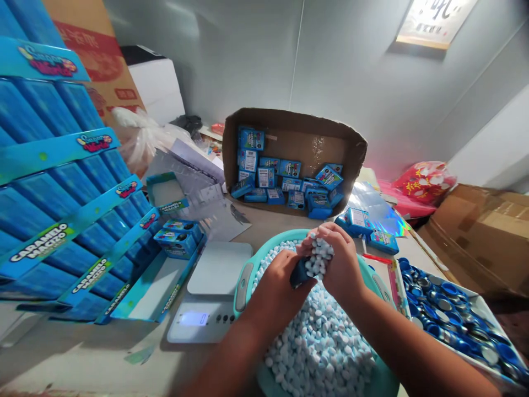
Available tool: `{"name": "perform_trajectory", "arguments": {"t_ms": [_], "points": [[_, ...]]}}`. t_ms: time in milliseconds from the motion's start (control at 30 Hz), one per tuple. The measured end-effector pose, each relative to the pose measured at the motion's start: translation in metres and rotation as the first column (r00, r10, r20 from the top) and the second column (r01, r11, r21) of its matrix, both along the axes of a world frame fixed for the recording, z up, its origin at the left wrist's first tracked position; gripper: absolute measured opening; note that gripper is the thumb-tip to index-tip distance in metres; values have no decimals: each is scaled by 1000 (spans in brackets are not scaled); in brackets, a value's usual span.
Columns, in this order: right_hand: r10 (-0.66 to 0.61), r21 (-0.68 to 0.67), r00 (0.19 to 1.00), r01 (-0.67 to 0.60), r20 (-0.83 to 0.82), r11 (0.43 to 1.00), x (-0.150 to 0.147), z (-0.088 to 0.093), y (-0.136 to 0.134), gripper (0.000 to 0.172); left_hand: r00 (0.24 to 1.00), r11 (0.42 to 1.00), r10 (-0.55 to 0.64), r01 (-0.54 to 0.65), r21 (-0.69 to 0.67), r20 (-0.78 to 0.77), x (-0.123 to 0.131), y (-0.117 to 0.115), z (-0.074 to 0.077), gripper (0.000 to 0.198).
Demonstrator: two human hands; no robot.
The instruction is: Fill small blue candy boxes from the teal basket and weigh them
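Note:
Above a teal basin [241,281] full of small white and pale-blue candies [318,342], my two hands meet. My left hand [285,270] is wrapped round a small dark-blue container [298,272], tilted, its lower part hidden by my fingers. Cupped against its mouth, my right hand [336,256] holds a heap of candies [320,256]. A white digital scale [221,267] with a lit display stands left of the basin. To the right, a white tray [403,292] holds many blue and silver round lids [444,303].
Stacked blue display boxes [53,231] rise at the left, beside an open display tray [152,289]. Behind the basin, a cardboard box [297,124] lies with several small blue candy packs [266,176] inside. More blue packs [382,240] and another carton [483,237] are at the right.

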State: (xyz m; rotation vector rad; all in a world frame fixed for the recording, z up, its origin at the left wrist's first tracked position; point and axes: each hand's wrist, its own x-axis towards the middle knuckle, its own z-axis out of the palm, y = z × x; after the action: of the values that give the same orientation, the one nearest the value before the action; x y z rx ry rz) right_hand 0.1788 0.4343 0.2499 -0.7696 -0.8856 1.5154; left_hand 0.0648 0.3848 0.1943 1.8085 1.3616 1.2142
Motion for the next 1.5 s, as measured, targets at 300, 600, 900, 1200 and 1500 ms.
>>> {"name": "perform_trajectory", "arguments": {"t_ms": [300,600,900,1200,1500], "points": [[72,132,994,-82,78,988,2,2,-3,30,998,999,0,2,39,-59,-2,-1,-3,50],[95,184,995,-101,45,978,4,3,-4,35,992,988,-4,24,154,-125,-2,-4,-1,43],[85,352,995,-101,61,931,16,-8,-19,37,989,983,11,16,183,-146,1,-8,3,22],[-79,418,978,-8,191,908,49,-25,-46,11,991,992,67,-54,110,-117,-12,-3,2,33],[-371,471,498,-87,784,878,59,-33,-34,27,995,991,-9,22,136,-99,-19,-4,3,35]]}}
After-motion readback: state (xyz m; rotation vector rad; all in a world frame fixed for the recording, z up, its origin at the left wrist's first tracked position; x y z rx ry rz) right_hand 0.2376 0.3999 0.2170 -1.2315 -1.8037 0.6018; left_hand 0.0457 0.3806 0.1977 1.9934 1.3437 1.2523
